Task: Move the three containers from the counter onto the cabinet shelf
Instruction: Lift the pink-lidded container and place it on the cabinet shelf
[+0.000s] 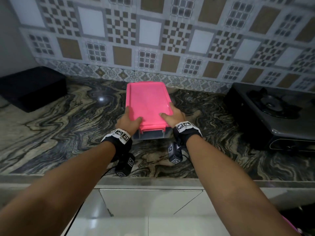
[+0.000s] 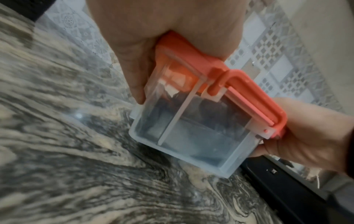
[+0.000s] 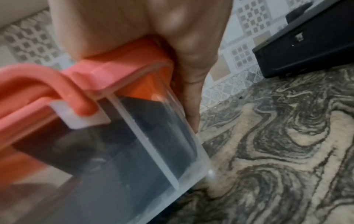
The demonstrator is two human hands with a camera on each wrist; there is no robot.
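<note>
A clear plastic container with a pink clip-on lid [image 1: 147, 103] sits lengthwise in the middle of the marble counter [image 1: 76, 126], and dark contents show through its walls. My left hand [image 1: 127, 119] grips its near left corner, thumb on the lid and fingers down the side. My right hand [image 1: 173, 116] grips the near right corner the same way. In the left wrist view the container [image 2: 191, 136] looks tilted and slightly off the counter, held between my left hand [image 2: 153, 45] and my right hand [image 2: 306, 133]. The right wrist view shows the container [image 3: 114, 151] under my right hand [image 3: 172, 45]. No other container or shelf is in view.
A black box [image 1: 32, 89] stands at the back left of the counter. A dark gas stove [image 1: 272, 113] takes up the right side. The patterned tiled wall [image 1: 153, 40] rises just behind the container. White cabinet doors [image 1: 150, 201] lie below the counter's front edge.
</note>
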